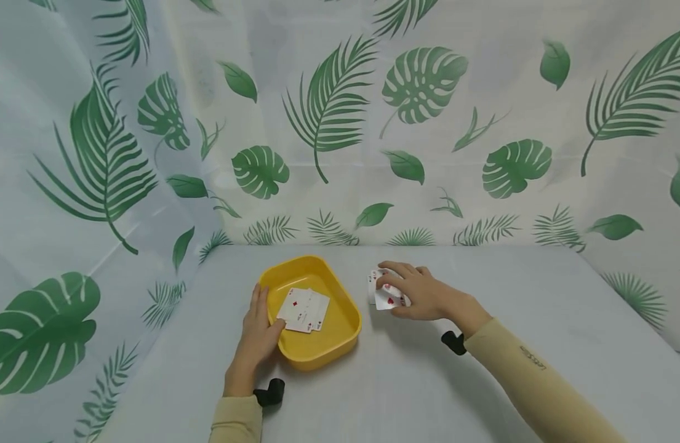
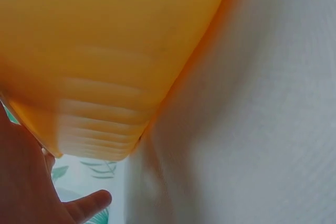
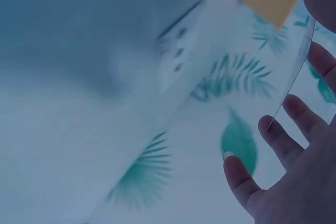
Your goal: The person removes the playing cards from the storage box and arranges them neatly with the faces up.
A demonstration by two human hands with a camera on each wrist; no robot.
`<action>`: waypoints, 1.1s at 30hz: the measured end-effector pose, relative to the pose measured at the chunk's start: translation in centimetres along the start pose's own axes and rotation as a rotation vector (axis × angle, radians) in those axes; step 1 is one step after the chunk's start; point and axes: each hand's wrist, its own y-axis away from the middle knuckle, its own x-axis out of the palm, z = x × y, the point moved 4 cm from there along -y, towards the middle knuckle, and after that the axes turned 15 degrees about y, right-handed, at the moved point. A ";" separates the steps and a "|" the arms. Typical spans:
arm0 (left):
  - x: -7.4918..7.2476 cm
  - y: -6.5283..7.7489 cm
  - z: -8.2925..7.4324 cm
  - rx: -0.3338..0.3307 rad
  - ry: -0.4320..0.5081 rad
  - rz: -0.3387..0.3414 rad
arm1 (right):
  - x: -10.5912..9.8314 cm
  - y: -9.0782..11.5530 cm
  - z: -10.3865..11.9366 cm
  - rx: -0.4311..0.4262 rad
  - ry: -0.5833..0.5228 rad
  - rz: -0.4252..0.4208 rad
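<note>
A yellow plastic tray (image 1: 331, 352) sits on the table, with several playing cards (image 1: 303, 307) overlapping inside it. My left hand (image 1: 255, 337) holds the tray's left rim, its thumb over the edge near the cards. In the left wrist view the tray's outer wall (image 2: 131, 35) fills the upper left. To the right of the tray, my right hand (image 1: 420, 295) pinches a playing card (image 1: 388, 300) with a red heart, seen edge-on in the right wrist view. Another card (image 1: 371, 292) shows behind it, partly hidden; a blurred card (image 3: 177, 51) lies low in the right wrist view.
The white tabletop (image 1: 406, 387) runs back to a white wall sheet (image 1: 340, 203) printed with green leaves. A similar sheet (image 1: 168, 166) hangs at the left. Black wrist-worn pieces (image 1: 270, 394) project beside both sleeves.
</note>
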 end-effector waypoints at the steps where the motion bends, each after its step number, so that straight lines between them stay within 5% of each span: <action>1: 0.0 0.0 0.0 -0.002 0.002 0.001 | 0.4 0.5 -0.6 0.016 -0.006 0.003; 12: -0.1 0.3 -0.3 -0.008 -0.002 0.006 | 4.2 2.7 -5.7 0.188 -0.064 0.038; 24: -0.5 0.3 -0.8 0.023 0.004 0.010 | 5.4 1.0 -9.0 0.256 -0.128 0.145; 33: -0.3 0.6 -0.7 0.029 0.012 -0.002 | 5.4 1.0 -9.3 0.233 -0.154 0.209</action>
